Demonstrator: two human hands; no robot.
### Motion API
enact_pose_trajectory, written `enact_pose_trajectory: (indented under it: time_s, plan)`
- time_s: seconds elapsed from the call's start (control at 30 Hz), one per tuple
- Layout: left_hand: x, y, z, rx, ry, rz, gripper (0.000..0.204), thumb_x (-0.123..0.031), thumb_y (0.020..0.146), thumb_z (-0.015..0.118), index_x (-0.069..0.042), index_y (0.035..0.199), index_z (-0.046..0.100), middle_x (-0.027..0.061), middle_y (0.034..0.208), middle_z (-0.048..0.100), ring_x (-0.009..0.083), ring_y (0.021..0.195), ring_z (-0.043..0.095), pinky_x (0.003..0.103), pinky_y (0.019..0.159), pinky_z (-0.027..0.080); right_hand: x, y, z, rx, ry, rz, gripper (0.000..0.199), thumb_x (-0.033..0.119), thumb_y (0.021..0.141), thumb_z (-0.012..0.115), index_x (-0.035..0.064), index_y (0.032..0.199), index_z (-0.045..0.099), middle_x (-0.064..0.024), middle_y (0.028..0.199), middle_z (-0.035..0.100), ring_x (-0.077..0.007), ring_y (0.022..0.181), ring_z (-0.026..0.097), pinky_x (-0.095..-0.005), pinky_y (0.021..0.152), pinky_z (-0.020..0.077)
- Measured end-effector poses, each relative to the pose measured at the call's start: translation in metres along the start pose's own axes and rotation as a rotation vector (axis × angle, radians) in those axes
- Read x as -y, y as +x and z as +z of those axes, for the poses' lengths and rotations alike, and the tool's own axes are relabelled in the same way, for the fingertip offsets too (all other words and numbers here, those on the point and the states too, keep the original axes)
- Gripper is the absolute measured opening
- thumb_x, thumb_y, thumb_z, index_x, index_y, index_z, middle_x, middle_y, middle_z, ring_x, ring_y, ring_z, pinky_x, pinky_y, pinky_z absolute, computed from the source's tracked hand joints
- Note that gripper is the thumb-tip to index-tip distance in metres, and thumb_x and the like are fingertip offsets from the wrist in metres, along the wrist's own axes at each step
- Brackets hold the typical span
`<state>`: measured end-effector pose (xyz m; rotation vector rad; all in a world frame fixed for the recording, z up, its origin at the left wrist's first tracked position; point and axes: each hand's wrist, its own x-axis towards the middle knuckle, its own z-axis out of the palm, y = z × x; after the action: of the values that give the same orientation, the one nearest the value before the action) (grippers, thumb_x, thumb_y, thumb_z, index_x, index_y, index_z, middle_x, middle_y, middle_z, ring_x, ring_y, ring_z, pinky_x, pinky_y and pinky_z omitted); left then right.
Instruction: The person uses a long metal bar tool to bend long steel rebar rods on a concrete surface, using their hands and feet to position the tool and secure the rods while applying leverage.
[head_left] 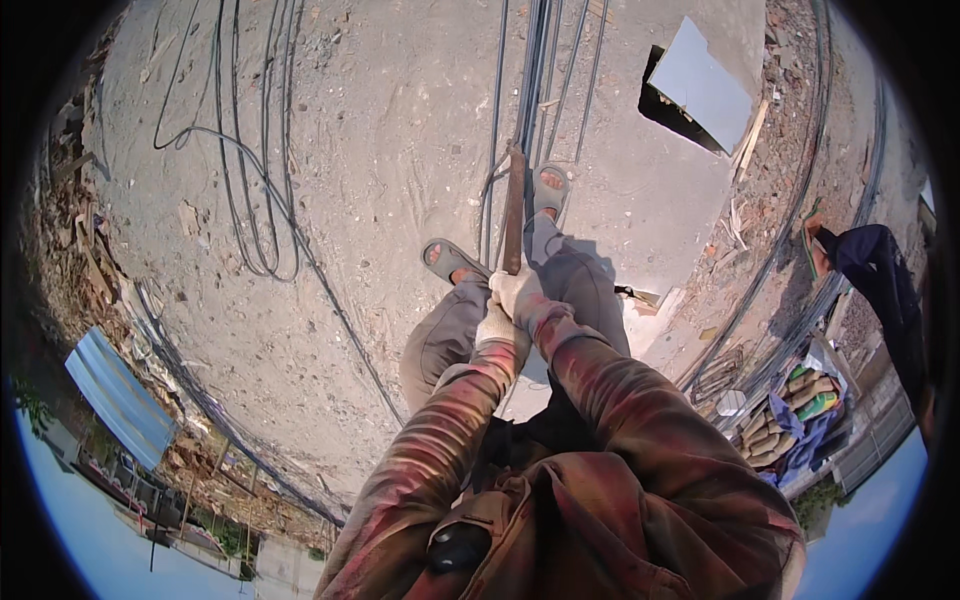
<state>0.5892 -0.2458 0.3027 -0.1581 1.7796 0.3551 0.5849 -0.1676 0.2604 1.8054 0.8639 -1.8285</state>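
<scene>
My left hand (496, 326) and my right hand (515, 289), both in pale work gloves, are closed one against the other round the near end of a long brown bar-shaped tool (514, 212). The right hand sits slightly farther along it. The tool points away from me, between my sandalled feet, and its far end meets a bundle of dark steel rods (537, 75). Beside that end, one thin rod (489, 190) is bent. What the tool's tip grips or touches is too small to tell.
Looped dark rods (262, 200) lie on the dusty concrete to the left. At upper right a grey sheet (703, 85) partly covers a dark hole. Another person's leg (880, 265) shows at far right, near stacked sacks (785, 420). Rubble and a blue corrugated sheet (122, 395) line the edges.
</scene>
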Motion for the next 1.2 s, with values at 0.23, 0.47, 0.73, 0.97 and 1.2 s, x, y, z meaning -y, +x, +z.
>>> enact_pose_trajectory:
  time_s: [0.23, 0.47, 0.73, 0.97, 1.2]
  plan:
    - [0.049, 0.004, -0.006, -0.033, 0.028, 0.076, 0.075, -0.041, 0.076, 0.066, -0.002, 0.132, 0.035, 0.0255, 0.107, 0.063, 0.0429, 0.1, 0.061, 0.044, 0.082, 0.05, -0.07, 0.036, 0.015, -0.121, -0.193, -0.141, 0.02, 0.006, 0.074, 0.063, -0.0035, 0.09, 0.057, -0.013, 0.064, 0.059, -0.022, 0.047, 0.059, -0.0357, 0.041, 0.0449]
    - [0.067, 0.024, 0.048, -0.064, -0.065, 0.24, 0.081, -0.046, 0.075, 0.067, -0.012, 0.139, 0.03, 0.0213, 0.111, 0.062, 0.0404, 0.101, 0.061, 0.043, 0.084, 0.049, -0.057, 0.018, -0.005, -0.194, -0.27, -0.32, 0.02, 0.005, 0.074, 0.063, -0.0013, 0.092, 0.056, -0.0102, 0.064, 0.059, -0.0202, 0.048, 0.059, -0.0352, 0.044, 0.0443]
    - [0.165, 0.108, 0.116, -0.03, -0.031, 0.226, 0.077, -0.05, 0.08, 0.06, -0.015, 0.141, 0.028, 0.0195, 0.12, 0.057, 0.0388, 0.105, 0.057, 0.044, 0.087, 0.044, -0.13, 0.09, 0.004, -0.291, -0.309, -0.106, 0.039, 0.007, 0.076, 0.061, 0.0007, 0.113, 0.051, -0.0125, 0.072, 0.06, -0.0274, 0.056, 0.061, -0.0399, 0.051, 0.0478]
    - [0.14, 0.102, 0.095, 0.019, -0.419, 0.313, 0.047, -0.031, 0.088, 0.059, -0.012, 0.129, 0.048, 0.009, 0.129, 0.055, 0.0257, 0.119, 0.052, 0.032, 0.097, 0.041, -0.111, 0.089, 0.004, -0.352, -0.462, -0.285, 0.03, 0.012, 0.075, 0.062, 0.003, 0.103, 0.056, -0.0136, 0.072, 0.062, -0.023, 0.054, 0.061, -0.0358, 0.048, 0.0469]
    - [0.02, 0.082, -0.031, 0.14, 0.136, 0.284, 0.05, -0.043, 0.081, 0.061, -0.008, 0.117, 0.06, 0.014, 0.114, 0.065, 0.029, 0.112, 0.058, 0.036, 0.095, 0.044, 0.012, 0.06, 0.022, -0.091, -0.483, -0.025, 0.04, 0.027, 0.073, 0.063, -0.0007, 0.102, 0.065, -0.0202, 0.1, 0.067, -0.0322, 0.097, 0.065, -0.0382, 0.085, 0.0485]
